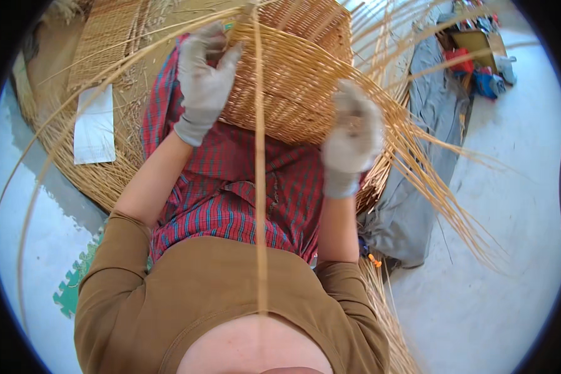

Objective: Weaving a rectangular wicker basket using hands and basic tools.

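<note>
Honey-tan woven wicker basket sits top centre of the frame, on the lap over a red-and-blue plaid cloth. Its near wall faces the wearer; the far wall runs up past the frame's top edge. Near wall's upper edge slopes from top centre down toward middle right, where a bundle of long loose tan stalks fans out.

Left hand, in a pale grey work glove, is at the basket's upper-left corner: fingers bent, thumb held apart from them. Can't tell if it pinches anything. Right hand, same glove type, is at the wall's right end, fingers curled (motion blur there, so can't tell whether they grip a stalk).

Hands are well apart; basket wall spans the gap. One blurred flat tan strand cuts vertically through that gap, top centre to chest level.

Left side is tight: more stalks bow from top centre to the left rim, over a white rectangular sheet and a straw pile. Right side has more room: pale floor spreads beyond a crumpled grey cloth, stalk tips overhanging the floor.
</note>
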`<state>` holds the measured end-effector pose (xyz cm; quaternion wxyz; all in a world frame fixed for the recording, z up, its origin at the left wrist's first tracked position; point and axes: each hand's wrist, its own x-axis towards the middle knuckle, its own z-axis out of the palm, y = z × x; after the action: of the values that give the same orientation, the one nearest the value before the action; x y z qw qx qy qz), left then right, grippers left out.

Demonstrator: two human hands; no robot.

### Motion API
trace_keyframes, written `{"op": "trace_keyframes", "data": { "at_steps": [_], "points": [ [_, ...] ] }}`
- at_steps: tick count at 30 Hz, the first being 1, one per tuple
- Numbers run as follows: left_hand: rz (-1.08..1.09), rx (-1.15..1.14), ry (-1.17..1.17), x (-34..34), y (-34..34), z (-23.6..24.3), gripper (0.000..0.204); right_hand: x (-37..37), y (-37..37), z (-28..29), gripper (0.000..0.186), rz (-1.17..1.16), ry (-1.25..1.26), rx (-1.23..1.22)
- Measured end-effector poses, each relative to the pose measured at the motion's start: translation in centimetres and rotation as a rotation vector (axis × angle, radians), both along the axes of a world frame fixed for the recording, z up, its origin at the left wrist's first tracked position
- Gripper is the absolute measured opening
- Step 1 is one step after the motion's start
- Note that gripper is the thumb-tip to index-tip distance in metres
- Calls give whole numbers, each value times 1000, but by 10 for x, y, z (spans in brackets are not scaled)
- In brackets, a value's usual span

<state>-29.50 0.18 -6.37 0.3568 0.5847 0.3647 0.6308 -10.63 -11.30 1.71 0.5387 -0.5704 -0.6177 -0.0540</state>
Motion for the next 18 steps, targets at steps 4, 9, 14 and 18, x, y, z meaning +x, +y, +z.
{"op": "trace_keyframes", "data": {
  "at_steps": [4,9,14,18],
  "points": [
    [-416,-80,-383,-34,8,5,54,-114,53,2,35,251,-184,-58],
    [-750,-440,-852,-39,29,5,79,-150,70,1,30,247,-306,-197],
    [-472,92,147,-34,79,35,83,-116,27,-21,24,411,736,-141],
    [-625,47,368,-40,92,39,40,-44,47,-2,28,-42,1102,-482]
  ]
}}
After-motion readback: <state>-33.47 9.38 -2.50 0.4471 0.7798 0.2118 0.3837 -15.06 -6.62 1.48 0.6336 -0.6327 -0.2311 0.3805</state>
